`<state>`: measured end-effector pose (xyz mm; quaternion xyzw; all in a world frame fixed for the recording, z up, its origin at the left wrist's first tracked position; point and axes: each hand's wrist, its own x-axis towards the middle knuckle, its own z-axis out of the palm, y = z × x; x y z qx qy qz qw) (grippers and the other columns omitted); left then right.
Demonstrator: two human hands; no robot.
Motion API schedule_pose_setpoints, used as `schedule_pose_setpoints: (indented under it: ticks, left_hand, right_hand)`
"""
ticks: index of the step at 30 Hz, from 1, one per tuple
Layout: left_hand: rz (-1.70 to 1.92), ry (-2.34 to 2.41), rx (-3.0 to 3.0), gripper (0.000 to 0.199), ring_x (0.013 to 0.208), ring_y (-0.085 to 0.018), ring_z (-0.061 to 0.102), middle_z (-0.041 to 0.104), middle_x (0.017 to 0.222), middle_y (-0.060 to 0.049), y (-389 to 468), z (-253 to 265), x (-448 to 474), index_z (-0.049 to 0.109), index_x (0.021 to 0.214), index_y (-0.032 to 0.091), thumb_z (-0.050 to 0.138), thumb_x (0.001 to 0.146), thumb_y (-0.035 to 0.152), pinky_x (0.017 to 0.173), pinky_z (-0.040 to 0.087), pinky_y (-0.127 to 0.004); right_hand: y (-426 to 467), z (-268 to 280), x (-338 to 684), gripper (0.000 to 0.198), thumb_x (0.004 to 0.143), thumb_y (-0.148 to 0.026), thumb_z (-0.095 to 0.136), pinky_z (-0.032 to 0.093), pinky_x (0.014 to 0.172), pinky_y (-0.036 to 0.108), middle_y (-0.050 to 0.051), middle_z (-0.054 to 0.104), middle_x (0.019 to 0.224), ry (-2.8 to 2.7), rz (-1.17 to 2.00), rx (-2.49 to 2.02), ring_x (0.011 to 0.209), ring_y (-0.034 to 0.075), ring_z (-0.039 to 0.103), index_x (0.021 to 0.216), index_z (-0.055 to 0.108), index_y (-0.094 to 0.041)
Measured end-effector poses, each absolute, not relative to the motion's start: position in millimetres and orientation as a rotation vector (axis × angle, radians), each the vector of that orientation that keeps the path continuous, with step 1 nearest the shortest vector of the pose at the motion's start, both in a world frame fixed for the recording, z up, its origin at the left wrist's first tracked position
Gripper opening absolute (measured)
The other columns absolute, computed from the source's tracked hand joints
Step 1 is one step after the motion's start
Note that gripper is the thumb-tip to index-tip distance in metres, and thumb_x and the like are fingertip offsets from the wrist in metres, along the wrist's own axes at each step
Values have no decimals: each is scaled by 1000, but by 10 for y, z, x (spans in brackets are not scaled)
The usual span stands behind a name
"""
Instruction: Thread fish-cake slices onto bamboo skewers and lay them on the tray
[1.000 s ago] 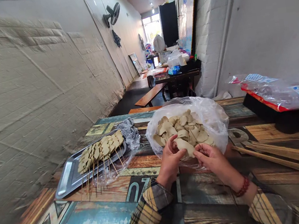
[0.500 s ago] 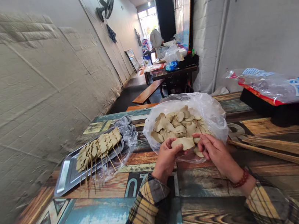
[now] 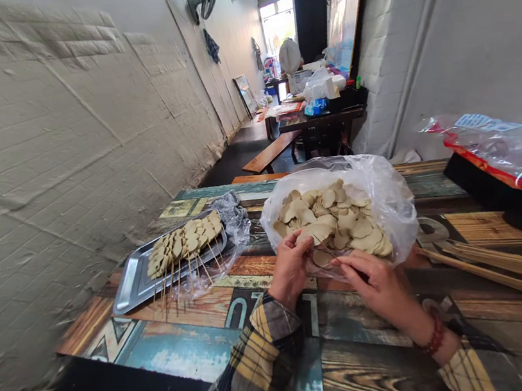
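My left hand (image 3: 294,267) pinches a flat beige slice (image 3: 319,230) at the near side of an open plastic bag (image 3: 389,187). More such slices (image 3: 363,229) fill the bag; their exact kind I cannot tell. My right hand (image 3: 375,283) is closed on a thin wooden skewer (image 3: 328,249), its tip meeting the slice in my left hand. To the left, a metal tray (image 3: 131,291) carries several loaded skewers (image 3: 185,244) of the same slices, their bare ends sticking out over the near rim.
A bundle of bare skewers (image 3: 508,261) lies at the right. Behind it stands a black container (image 3: 483,187) with red-edged plastic packaging. A crumpled grey cloth or bag (image 3: 232,216) is beside the tray. Farther back are a bench (image 3: 272,153) and a cluttered table (image 3: 323,119).
My right hand has moved down and nearer, bringing the skewer to the slice. My left hand still holds the slice, now tilted up. The whole view has shifted slightly left.
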<state>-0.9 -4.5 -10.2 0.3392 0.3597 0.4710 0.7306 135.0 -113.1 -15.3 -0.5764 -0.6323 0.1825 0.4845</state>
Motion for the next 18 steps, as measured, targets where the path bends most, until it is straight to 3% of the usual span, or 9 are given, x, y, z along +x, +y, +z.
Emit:
schedule_pose_setpoints:
  ticks: [4, 10, 18]
  left_hand:
    - [1047, 791, 756, 45, 56, -6, 52, 63, 71, 3, -51, -79, -10, 63, 83, 15, 87, 47, 28, 53, 38, -19]
    - [1097, 783, 773, 41, 57, -8, 53, 62, 70, 3, -47, -47, -30, 62, 82, 16, 84, 50, 28, 55, 38, -20]
    - [1182, 783, 814, 33, 56, -6, 49, 60, 70, 3, -45, -7, -46, 63, 81, 15, 80, 53, 22, 53, 36, -19]
  right_hand:
    - [-1139, -218, 1339, 32, 91, -26, 46, 53, 90, 41, 9, 72, 112, -1564, 398, -1417, 101, 23, 67, 114, 68, -21]
    - [-1152, -255, 1338, 40, 92, -26, 42, 55, 89, 39, 12, 70, 117, -1578, 480, -1474, 105, 24, 67, 124, 63, -16]
    - [-1174, -208, 1317, 44, 93, -27, 37, 57, 71, 31, 9, 75, 82, -1615, 499, -1525, 82, 22, 71, 124, 64, -12]
